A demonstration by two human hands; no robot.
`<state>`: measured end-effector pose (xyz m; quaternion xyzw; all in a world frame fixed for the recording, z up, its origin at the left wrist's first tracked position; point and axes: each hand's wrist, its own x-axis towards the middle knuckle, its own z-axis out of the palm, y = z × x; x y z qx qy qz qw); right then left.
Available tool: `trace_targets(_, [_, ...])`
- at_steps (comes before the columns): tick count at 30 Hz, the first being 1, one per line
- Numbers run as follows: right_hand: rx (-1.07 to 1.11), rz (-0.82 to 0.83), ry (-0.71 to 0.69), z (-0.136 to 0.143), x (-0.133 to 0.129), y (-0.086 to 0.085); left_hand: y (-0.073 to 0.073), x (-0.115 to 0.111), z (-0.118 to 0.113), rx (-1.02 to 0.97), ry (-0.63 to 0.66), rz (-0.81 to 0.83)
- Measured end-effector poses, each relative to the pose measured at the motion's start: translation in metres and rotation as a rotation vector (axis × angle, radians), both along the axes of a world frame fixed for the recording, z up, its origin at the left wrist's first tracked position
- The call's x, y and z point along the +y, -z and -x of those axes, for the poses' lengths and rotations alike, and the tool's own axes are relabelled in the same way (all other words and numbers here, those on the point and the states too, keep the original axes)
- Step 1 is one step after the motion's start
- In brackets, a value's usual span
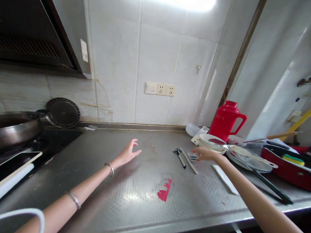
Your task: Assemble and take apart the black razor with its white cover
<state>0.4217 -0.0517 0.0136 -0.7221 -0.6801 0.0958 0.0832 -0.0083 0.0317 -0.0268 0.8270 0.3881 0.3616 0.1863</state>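
Over the metal counter [108,201], my left hand [128,153] hangs with its thumb and fingers apart and nothing in it. My right hand [203,154] reaches in from the right, fingers bent and apart, beside a small dark-and-pale item [192,156] partly hidden by the fingers. Just left of it lie a black-handled razor [180,159] and a slim white curved stick [189,161], side by side. Whether my right fingertips touch the small item, I cannot tell.
At left, a pan [15,126] stands on the stove. A red thermos jug [225,122], stacked bowls [212,141], a ladle [253,156] and a red pot [289,170] crowd the right. A torn red patch [164,191] marks the counter's front part.
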Motion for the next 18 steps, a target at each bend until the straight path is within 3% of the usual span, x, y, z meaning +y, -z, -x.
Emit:
trace_targets(3, [-0.015, 0.092, -0.040, -0.005, 0.004, 0.005, 0.003, 0.003, 0.001, -0.010, -0.009, 0.023])
trace_targets(9, [0.058, 0.099, -0.039, -0.018, 0.016, 0.018, 0.005, 0.002, 0.004, 0.032, 0.017, 0.057])
trace_targets(18, [-0.033, 0.157, -0.114, -0.031, 0.025, 0.029, 0.014, 0.012, 0.015, 0.010, 0.003, 0.072])
